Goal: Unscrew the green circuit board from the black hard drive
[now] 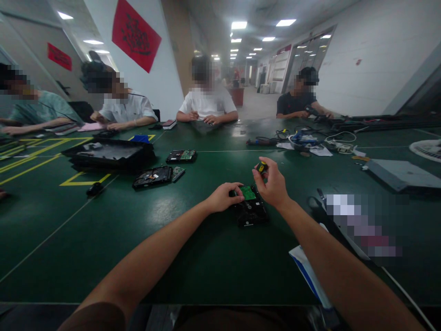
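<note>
A black hard drive (253,215) with a green circuit board (248,193) on its upper face lies on the table in front of me. My left hand (225,196) grips the drive's left edge beside the board, fingertips bent in and thumb close to them. Above the drive's right side, my right hand (274,184) is closed around a screwdriver (262,167) by its yellow-and-black handle. The fingers hide most of its shaft, and I cannot tell whether the tip touches a screw.
To the left are other hard drives (153,177), a loose circuit board (178,173) and stacked black trays (110,154). A grey metal case (403,174), tangled cables (305,139) and a blue-white packet (306,269) lie on the right. Several people sit across the green table (193,257).
</note>
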The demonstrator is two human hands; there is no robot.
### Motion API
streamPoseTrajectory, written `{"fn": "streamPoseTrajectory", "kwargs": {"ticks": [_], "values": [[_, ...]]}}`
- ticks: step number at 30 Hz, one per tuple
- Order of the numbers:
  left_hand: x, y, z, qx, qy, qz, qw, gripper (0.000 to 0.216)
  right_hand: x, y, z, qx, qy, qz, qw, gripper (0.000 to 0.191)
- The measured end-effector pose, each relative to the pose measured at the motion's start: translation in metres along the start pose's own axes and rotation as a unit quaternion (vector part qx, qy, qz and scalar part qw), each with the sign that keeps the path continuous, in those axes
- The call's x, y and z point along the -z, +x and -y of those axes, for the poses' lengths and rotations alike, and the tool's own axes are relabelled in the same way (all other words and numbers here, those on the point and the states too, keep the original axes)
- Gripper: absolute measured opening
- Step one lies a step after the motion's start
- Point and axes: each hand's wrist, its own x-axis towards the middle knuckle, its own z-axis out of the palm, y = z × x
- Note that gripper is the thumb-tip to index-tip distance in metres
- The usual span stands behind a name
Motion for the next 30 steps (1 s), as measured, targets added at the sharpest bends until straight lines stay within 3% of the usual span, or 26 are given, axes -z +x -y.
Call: {"fn": "streamPoseTrajectory", "kwargs": {"ticks": [12,23,30], "values": [[0.002,0.0,-0.003,0.004,0.004,0.005,1.0,0.01,0.002,0.0,0.005,0.004,0.027,0.014,1.0,0.048],[0.001,0.0,0.002,-0.002,-0.011,0.004,1.0,0.012,0.006,0.001,0.014,0.037,0.063,0.081,0.994,0.046],[0.0,0.0,0.002,-0.008,-0.006,0.0,1.0,0.012,0.008,0.002,0.016,0.033,0.066,0.084,0.994,0.045]]}}
